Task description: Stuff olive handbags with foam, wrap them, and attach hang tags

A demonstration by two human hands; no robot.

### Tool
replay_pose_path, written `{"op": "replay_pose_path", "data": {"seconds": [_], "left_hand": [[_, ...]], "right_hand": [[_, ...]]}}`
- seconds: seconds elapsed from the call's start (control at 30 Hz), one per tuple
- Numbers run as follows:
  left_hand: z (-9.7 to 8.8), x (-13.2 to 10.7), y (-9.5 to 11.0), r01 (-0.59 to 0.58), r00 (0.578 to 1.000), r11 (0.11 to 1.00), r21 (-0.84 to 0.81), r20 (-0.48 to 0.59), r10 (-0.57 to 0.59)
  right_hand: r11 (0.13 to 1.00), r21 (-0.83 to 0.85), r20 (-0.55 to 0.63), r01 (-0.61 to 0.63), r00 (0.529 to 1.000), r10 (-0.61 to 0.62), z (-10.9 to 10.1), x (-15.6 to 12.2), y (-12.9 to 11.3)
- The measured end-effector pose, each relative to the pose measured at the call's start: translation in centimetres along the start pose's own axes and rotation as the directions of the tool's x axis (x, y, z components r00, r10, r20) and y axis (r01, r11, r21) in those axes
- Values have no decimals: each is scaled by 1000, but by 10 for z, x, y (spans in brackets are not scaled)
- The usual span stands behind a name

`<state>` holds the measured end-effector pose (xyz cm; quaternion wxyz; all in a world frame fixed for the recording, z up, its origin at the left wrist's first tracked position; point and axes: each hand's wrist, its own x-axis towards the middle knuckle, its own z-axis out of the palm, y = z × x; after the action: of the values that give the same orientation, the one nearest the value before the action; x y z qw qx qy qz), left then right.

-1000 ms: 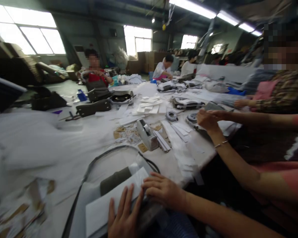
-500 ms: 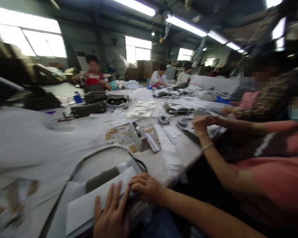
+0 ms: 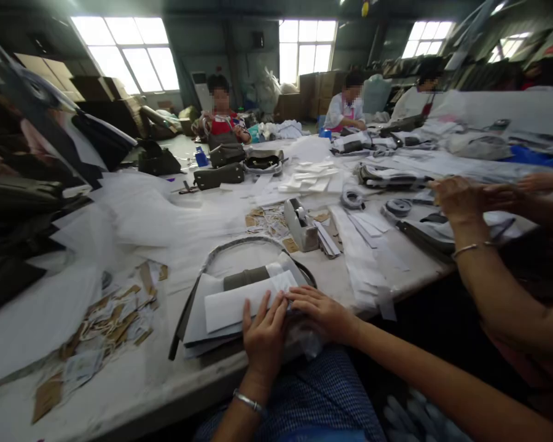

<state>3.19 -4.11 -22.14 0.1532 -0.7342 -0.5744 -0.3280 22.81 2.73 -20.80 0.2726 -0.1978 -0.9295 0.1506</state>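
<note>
My left hand point(image 3: 263, 331) lies flat with its fingers spread on a folded white paper point(image 3: 239, 301) at the table's near edge. My right hand point(image 3: 320, 310) rests beside it, fingers curled down on the paper's right end. Under the paper lies an olive-grey bag piece point(image 3: 246, 278) with a dark strap point(image 3: 239, 245) looping round it. A silver bangle sits on my left wrist.
A grey tape dispenser point(image 3: 301, 224) stands beyond the bag piece, with white paper strips point(image 3: 364, 245) to its right. Brown tags point(image 3: 110, 319) lie scattered at the left. A co-worker's hands point(image 3: 461, 199) work at the right; other people sit at the far end.
The view has swung left and down. My left hand has moved up onto the paper, next to my right hand, which stays on the paper's right end.
</note>
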Motion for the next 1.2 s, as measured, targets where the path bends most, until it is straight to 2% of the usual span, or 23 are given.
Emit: {"op": "replay_pose_path", "data": {"seconds": [0.07, 0.17, 0.23, 0.33, 0.47, 0.7, 0.8, 0.87, 0.93, 1.0, 1.07, 1.13, 1.2], "left_hand": [[0, 0, 1, -17, 1000, 1000, -16, -20, 17], [1, 0, 1, -25, 999, 999, -23, -37, 24], [2, 0, 1, -12, 999, 999, -30, -42, 10], [5, -2, 1, 22, 999, 997, -68, -43, -25], [9, -6, 0, 40, 997, 994, -103, -60, -46], [12, -6, 0, 51, 997, 993, -104, -58, -57], [8, -5, 1, 37, 999, 996, -75, -23, -38], [5, -5, 0, 26, 1000, 998, -50, 10, -26], [4, -4, -1, 21, 999, 999, -37, 41, -19], [3, -4, -2, 18, 998, 999, -31, 63, -16], [2, -3, -2, 13, 997, 1000, -26, 71, -11], [2, -3, -2, 5, 998, 1000, -22, 67, -4], [2, -2, -2, -2, 998, 1000, -21, 62, 3]], "right_hand": [[999, 29, 29, -25, 999, 24, -12, 9, -2], [999, 1, 8, -50, 999, 50, -22, 43, 5], [991, -90, 46, -99, 994, 103, -19, 72, 17], [957, -215, 160, -195, 959, 232, -3, 104, 37], [946, -257, 218, -198, 942, 256, 12, 111, 49], [961, -246, 290, -128, 936, 199, 4, 117, 54], [974, -180, 206, -138, 963, 175, -5, 94, 50], [988, -107, 42, -111, 992, 116, -15, 56, 39], [995, -80, -112, -60, 992, 51, -22, 8, 21], [990, -139, -115, -14, 993, -2, -23, -38, 1], [976, -214, -37, 28, 999, -36, -14, -70, -14], [968, -248, -13, 47, 999, -51, 1, -81, -20], [971, -230, -70, 58, 995, -76, 16, -77, -19]]}}
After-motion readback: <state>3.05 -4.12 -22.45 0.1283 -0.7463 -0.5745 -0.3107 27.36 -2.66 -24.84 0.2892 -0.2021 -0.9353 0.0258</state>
